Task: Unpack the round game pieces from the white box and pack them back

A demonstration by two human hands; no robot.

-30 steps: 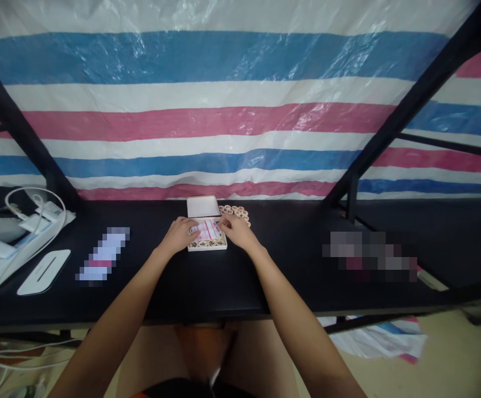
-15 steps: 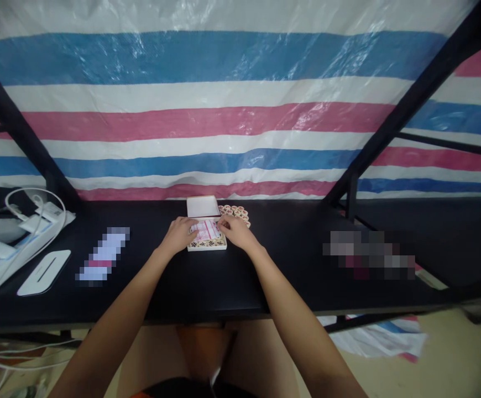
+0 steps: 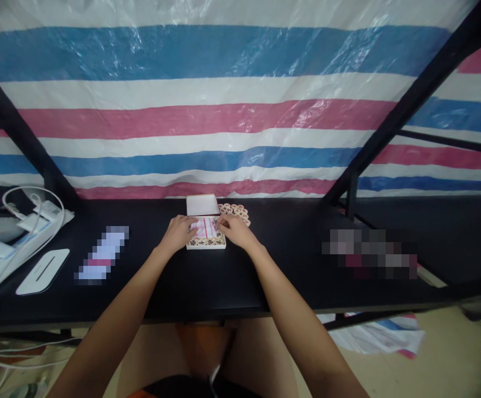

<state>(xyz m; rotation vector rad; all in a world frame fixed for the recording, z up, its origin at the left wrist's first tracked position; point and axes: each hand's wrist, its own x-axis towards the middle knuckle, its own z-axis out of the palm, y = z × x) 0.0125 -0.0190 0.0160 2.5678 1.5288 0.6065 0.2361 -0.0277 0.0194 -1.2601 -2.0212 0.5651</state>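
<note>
Now the left hand (image 3: 178,232) and right hand (image 3: 237,230) sit apart, flanking printed paper (image 3: 204,228) in the white box (image 3: 206,247) near the rear edge of the worktop (image 3: 207,287), grip unclear.

A pink-lined white sheet (image 3: 204,228) lies in an open white box (image 3: 206,247); 4 pale round pieces (image 3: 210,242) with black characters line its front.

Your single view looks out from your head, facing forward and slanting down over the black table (image 3: 290,282). From above, it takes in your lap (image 3: 265,354) at six o'clock, dark bars (image 3: 397,120) toward ten and two, and the striped sheet (image 3: 224,119) at twelve. Your left hand (image 3: 177,233) and right hand (image 3: 237,230) appear small, well apart from the lens.
</note>
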